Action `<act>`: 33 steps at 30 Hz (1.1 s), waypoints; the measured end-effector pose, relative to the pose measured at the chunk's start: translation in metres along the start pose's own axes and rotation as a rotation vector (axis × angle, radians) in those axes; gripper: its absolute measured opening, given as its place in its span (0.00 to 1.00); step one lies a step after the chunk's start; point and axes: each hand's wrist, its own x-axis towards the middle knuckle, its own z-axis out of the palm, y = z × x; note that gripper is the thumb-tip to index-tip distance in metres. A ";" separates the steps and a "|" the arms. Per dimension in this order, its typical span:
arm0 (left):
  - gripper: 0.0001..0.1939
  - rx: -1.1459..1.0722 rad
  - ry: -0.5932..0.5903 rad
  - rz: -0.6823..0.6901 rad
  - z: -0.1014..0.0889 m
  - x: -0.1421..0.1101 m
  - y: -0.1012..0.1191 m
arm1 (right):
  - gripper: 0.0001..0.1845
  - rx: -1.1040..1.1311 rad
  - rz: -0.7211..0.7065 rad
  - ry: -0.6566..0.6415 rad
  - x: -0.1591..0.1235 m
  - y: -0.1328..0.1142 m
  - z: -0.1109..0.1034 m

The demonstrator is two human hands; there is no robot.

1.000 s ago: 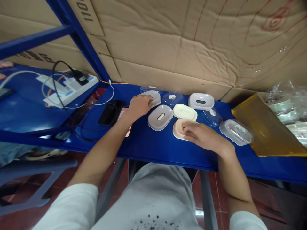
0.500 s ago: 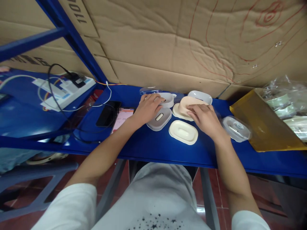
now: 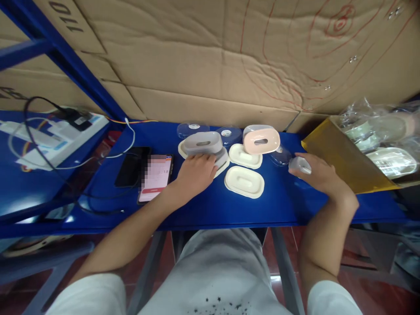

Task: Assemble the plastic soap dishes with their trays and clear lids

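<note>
My left hand (image 3: 198,173) lies over a grey oval lid-like piece (image 3: 223,158), its fingers stretched forward and close together, partly covering it. Just beyond the fingertips, a grey oval box (image 3: 203,142) with a slot rests on a cream piece. My right hand (image 3: 320,173) is closed around a small translucent grey container (image 3: 300,165) at the right of the table, hiding most of it. Between my hands lie two cream oval trays, the nearer tray (image 3: 244,181) and the farther tray (image 3: 246,156). A peach oval box (image 3: 261,141) with a slot sits behind them, leaning over a whitish one.
Clear plastic covers (image 3: 193,129) lie along the back, and another clear cover (image 3: 280,155) is beside the peach box. A carton (image 3: 341,162) of bagged parts stands at right. Left are a phone (image 3: 155,177), a black device (image 3: 131,166), cables and a power strip (image 3: 65,140).
My right hand has left the peach box, moved right and closed on the container there. The peach box now sits farther back, with its slot showing. My left hand has drawn nearer to me.
</note>
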 end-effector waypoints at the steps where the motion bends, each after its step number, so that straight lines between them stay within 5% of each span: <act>1: 0.14 -0.009 0.011 0.002 -0.001 0.001 -0.002 | 0.35 -0.028 0.031 -0.002 -0.010 0.014 0.004; 4: 0.16 -0.048 0.069 0.010 0.000 0.003 -0.002 | 0.32 -0.059 0.030 0.063 -0.031 0.035 0.013; 9: 0.15 -0.092 0.143 0.081 0.009 0.008 0.004 | 0.29 -0.016 -0.036 0.103 -0.039 0.027 0.013; 20: 0.16 -0.137 0.216 0.197 0.015 0.009 0.015 | 0.35 0.620 -0.023 -0.007 0.012 0.017 0.023; 26: 0.15 -0.169 0.130 0.596 0.018 0.002 0.025 | 0.27 0.195 -0.158 0.217 0.009 -0.001 0.026; 30: 0.20 -0.142 0.139 0.685 0.028 -0.002 0.035 | 0.25 -0.055 -0.158 0.195 -0.031 -0.037 0.032; 33: 0.13 -0.116 0.139 0.694 0.036 -0.001 0.040 | 0.27 -0.192 -0.167 0.143 -0.052 -0.060 0.039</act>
